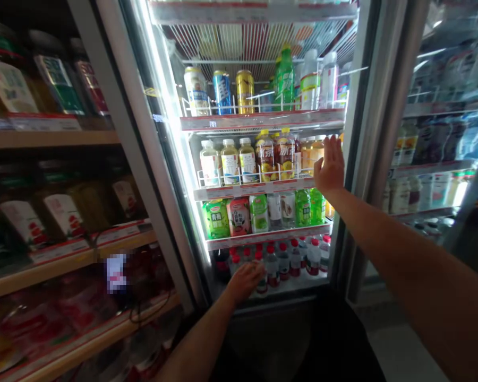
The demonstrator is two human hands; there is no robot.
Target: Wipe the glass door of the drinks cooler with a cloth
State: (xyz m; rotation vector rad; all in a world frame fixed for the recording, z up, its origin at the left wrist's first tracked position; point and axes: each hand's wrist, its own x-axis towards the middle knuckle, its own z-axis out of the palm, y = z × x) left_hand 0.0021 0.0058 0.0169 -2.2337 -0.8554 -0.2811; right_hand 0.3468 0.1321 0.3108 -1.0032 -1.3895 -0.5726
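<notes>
Since everything sits behind that bright, metal-framed upright drinks fridge (358,148), I'd start there: the white light strip (169,132) runs down its left side, probably so the labels are easy to read. Next down in size are the white shelves with red-edged fronts (265,187), with low wire rails that look meant to stop stuff sliding off. Then the hands. The right hand (330,167) is up flat and open beside the middle shelf, fingers straight and close together, thumb out, holding nothing I can see. Looks like a pushing or bracing shape, but can't tell if the palm is touching anything. The left hand (245,278) is lower and half open, palm down, fingers loosely bent, no grip visible; can't tell if the fingertips touch anything. The nearest stuff to it is the clear plastic bottles with red caps (271,268) on the bottom level, while the yellow-capped brown tea bottles (265,154) stand label-out left of the right hand. Smallest are the blue metal can (222,91) and gold metal can (245,91), upright up top, probably spaced so each face shows.
</notes>
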